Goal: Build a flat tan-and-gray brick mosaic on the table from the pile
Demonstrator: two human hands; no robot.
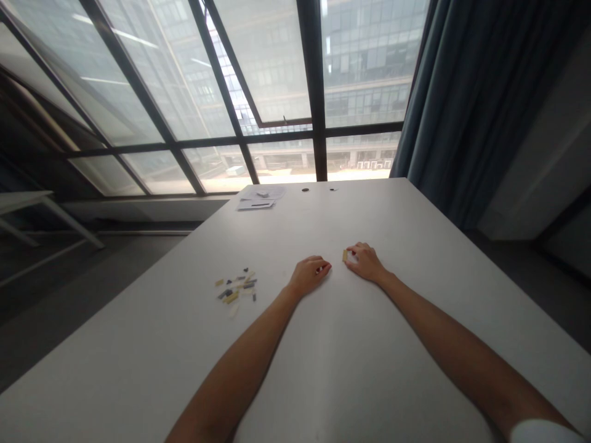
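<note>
**Head view: two hands on table, right one pinching a small tan piece**

Right hand: fingers curled, fingertips pinched on one small tan piece. Piece is flat, blocky, yellowish-tan, sticking out at the left of the fingertips, at or just above the table; too small to tell contact with the surface. Wrist low, forearm stretched forward from lower right.

Left hand: loosely clenched, knuckles up, resting on the table just beside the right hand, a narrow gap between them. Something tiny and reddish shows at its fingertips; can't tell what, or whether it's held. Forearm stretched forward from lower centre.

One pile of small pieces well to the left of the left hand: roughly a dozen, tan, dark and white mixed, exact count not readable.

Far edge of table: paper sheets, looks like two, overlapping, plus two small dark dots to their right. Window behind, curtain at right.
</note>
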